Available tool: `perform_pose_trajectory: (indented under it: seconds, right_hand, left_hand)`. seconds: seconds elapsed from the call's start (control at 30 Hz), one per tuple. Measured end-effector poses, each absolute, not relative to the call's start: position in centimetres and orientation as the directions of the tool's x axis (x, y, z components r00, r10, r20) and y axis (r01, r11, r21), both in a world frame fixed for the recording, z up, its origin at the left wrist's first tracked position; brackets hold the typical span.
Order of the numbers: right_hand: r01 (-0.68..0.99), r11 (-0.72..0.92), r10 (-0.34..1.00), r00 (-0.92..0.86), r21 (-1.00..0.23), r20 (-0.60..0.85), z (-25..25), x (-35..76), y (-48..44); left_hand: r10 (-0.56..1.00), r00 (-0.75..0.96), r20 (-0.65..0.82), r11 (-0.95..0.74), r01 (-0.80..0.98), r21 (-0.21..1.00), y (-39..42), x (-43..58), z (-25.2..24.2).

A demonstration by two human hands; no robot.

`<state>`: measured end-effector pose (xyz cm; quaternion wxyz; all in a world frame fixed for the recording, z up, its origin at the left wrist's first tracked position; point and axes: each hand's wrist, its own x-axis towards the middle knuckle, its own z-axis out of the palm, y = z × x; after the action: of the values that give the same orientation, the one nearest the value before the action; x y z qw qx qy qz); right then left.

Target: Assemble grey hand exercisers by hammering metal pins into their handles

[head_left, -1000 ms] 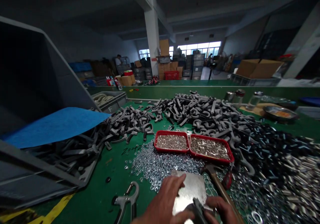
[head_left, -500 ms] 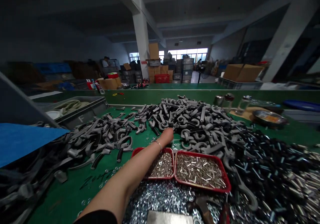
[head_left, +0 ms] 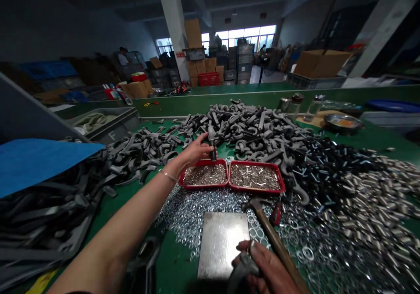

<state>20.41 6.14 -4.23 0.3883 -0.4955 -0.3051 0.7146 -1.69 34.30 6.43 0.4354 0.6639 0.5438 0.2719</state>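
Note:
My left hand [head_left: 196, 151] reaches far out over the green table and is closed on a dark grey hook-shaped part [head_left: 211, 141], lifted just off the big heap of such parts [head_left: 249, 127], behind two red trays [head_left: 229, 176] of small metal pieces. My right hand [head_left: 267, 270] rests low at the near edge, fingers wrapped round another grey hook part [head_left: 241, 270] beside a steel plate [head_left: 221, 243]. A wooden-handled hammer [head_left: 274, 237] lies right of the plate on a spread of shiny washers [head_left: 197, 213].
A grey crate [head_left: 33, 123] with a blue sheet [head_left: 36, 160] tips grey parts out at the left. Black bolts [head_left: 331, 162] and silver sleeves [head_left: 377, 197] cover the right side. A grey bin [head_left: 105, 123], jars and a metal dish [head_left: 343, 122] stand further back. Boxes and people are far behind.
My left hand left the plate, stretched out to the heap and now draws back a little holding a hook part. The camera has tilted down, so the plate and my right hand show again.

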Motion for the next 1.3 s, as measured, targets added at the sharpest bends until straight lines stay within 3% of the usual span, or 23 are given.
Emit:
perform_pose_trajectory:
  seconds: [0.03, 0.1, 0.17, 0.27, 0.43, 0.6, 0.8, 0.97, 1.3]
  right_hand:
    - [-0.299, -0.531, 0.846, -0.237, -0.793, -0.478, -3.8, 20.2, 5.9]
    - [-0.243, -0.486, 0.869, -0.237, -0.84, -0.434, -3.4, 19.8, 5.9]
    - [-0.029, -0.311, 0.943, -0.137, -0.95, -0.305, -3.2, 19.3, 5.7]
    - [0.293, -0.045, 0.995, -0.077, -0.955, -0.07, -2.8, 18.3, 4.6]
    - [0.452, 0.103, 0.985, -0.17, -0.886, 0.028, -1.3, 17.4, 2.0]
    - [0.498, 0.155, 0.977, -0.206, -0.853, 0.057, 0.2, 17.0, 0.3]
    - [0.434, 0.196, 0.973, -0.196, -0.879, 0.12, 1.5, 16.8, -1.4]
    - [0.539, 0.196, 0.979, -0.15, -0.819, 0.135, 1.9, 18.3, -1.5]
    - [0.527, 0.275, 0.958, -0.225, -0.804, 0.18, 1.6, 18.5, -1.3]
  left_hand:
    - [0.953, 0.292, -0.077, -0.013, 0.293, 0.956, 31.0, -2.9, 6.6]
    - [0.942, 0.331, -0.059, 0.085, -0.062, 0.994, 23.8, -4.6, 6.0]
    - [0.926, 0.343, -0.158, 0.222, -0.157, 0.962, 16.5, -4.8, 4.4]
    - [0.911, 0.287, -0.295, 0.346, -0.145, 0.927, 7.5, -3.2, 1.4]
    - [0.894, 0.312, -0.323, 0.368, -0.098, 0.924, 1.3, -0.4, -0.8]
    - [0.894, 0.321, -0.313, 0.338, -0.025, 0.941, 0.5, 0.4, 0.2]
    - [0.885, 0.361, -0.294, 0.313, 0.006, 0.95, -0.1, 1.5, 1.5]
    - [0.897, 0.308, -0.318, 0.339, -0.014, 0.941, -0.6, 1.4, 1.8]
    - [0.893, 0.346, -0.287, 0.255, 0.138, 0.957, -1.1, 2.4, 1.3]
